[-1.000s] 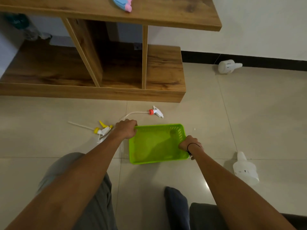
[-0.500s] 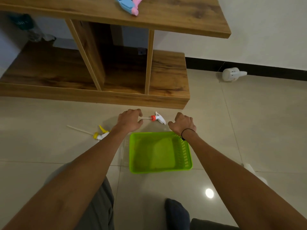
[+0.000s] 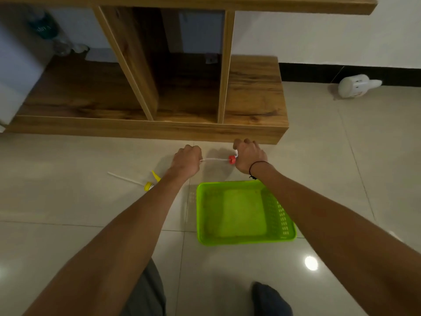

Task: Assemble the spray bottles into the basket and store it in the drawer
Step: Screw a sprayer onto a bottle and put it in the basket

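Observation:
An empty green basket [image 3: 282, 221] sits on the tiled floor between my forearms. Just beyond it, both hands hold a spray head with a red collar [image 3: 232, 159]. My right hand [image 3: 248, 158] grips the white trigger end. My left hand [image 3: 187, 161] pinches the far end of its thin white tube. A second spray head with a yellow collar [image 3: 149, 185] lies on the floor left of my left arm, its tube pointing left. A white bottle [image 3: 355, 85] lies on its side by the far wall.
A low wooden shelf unit [image 3: 252, 106] with open compartments stands right behind my hands. A white box sits at its left end. My knee and a dark-socked foot [image 3: 271, 299] are at the bottom edge.
Both hands left the basket and moved forward to the red spray head; the right hand now grips its trigger and the left its tube. The camera leaned closer to the shelf.

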A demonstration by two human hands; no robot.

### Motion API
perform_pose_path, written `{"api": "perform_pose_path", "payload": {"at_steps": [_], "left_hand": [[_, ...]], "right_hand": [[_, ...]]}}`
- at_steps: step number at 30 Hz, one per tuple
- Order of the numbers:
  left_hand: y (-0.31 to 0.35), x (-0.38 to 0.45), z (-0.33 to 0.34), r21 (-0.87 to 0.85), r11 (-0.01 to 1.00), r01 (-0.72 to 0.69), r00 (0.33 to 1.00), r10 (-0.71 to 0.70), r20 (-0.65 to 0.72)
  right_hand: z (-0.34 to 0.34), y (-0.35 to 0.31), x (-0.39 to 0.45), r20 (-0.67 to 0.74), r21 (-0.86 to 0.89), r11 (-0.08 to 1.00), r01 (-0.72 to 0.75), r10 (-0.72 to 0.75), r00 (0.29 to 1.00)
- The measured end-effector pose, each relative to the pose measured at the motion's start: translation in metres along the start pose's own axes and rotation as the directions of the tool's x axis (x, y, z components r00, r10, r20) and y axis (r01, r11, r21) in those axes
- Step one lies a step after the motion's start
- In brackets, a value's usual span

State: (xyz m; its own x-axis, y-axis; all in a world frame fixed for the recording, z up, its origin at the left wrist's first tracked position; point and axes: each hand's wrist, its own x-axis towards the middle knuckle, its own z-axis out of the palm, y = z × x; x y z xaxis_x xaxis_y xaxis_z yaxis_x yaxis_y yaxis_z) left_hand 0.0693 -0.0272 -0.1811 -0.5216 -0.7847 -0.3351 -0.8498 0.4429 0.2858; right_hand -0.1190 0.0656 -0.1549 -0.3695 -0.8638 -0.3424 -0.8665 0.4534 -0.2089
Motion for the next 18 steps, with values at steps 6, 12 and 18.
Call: {"api": "perform_pose_path", "payload": {"at_steps": [6, 12, 18], "left_hand": [[0.024, 0.0, -0.029, -0.275, 0.961, -0.029, 0.987, 0.072, 0.147], [0.068, -0.003, -0.037, -0.569, 0.822, -0.024, 0.956, 0.186, 0.228], [0.126, -0.012, -0.028, -0.733, 0.679, -0.048, 0.909, 0.333, 0.249]], "right_hand": [[-0.064, 0.02, -0.016, 0.148, -0.182, 0.967, 0.179, -0.153, 0.977], [-0.087, 0.053, -0.051, 0.173, -0.163, 0.962, 0.217, -0.189, 0.967], [-0.097, 0.108, -0.083, 0.143, -0.097, 0.993, 0.071, -0.057, 0.988]]}}
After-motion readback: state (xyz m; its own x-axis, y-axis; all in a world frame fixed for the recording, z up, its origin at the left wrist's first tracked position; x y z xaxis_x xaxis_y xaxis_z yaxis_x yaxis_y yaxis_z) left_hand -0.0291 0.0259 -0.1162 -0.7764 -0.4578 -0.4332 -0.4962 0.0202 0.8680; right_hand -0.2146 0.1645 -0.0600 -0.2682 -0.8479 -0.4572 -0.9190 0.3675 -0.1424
